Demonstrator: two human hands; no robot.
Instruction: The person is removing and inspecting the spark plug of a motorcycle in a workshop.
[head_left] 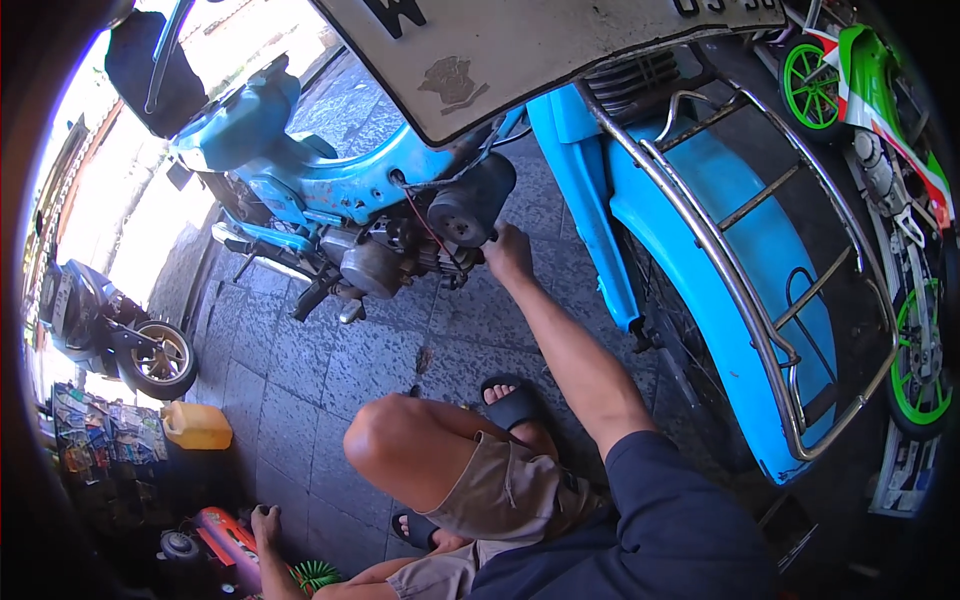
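Observation:
A light-blue step-through motorbike [345, 185] stands in front of me with its engine [370, 265] bared. My right arm stretches out to it. My right hand [510, 257] is closed at the lower edge of a dark round housing [468, 208] beside the engine; the fingertips and whatever they hold are hidden. A thin red wire [428, 225] hangs next to the housing. Low at the left, my left hand [266, 525] has its fingers curled together, near an orange-red object [228, 540]. Anything inside that hand is too small to make out.
A blue rear fender [700, 290] with a chrome rack [745, 205] fills the right side, a licence plate [540, 60] the top. Farther right stands a green-wheeled motorbike [850, 110]. At left are a yellow jerrycan [197, 426] and another motorbike [110, 330]. Stone paving [300, 400] lies below.

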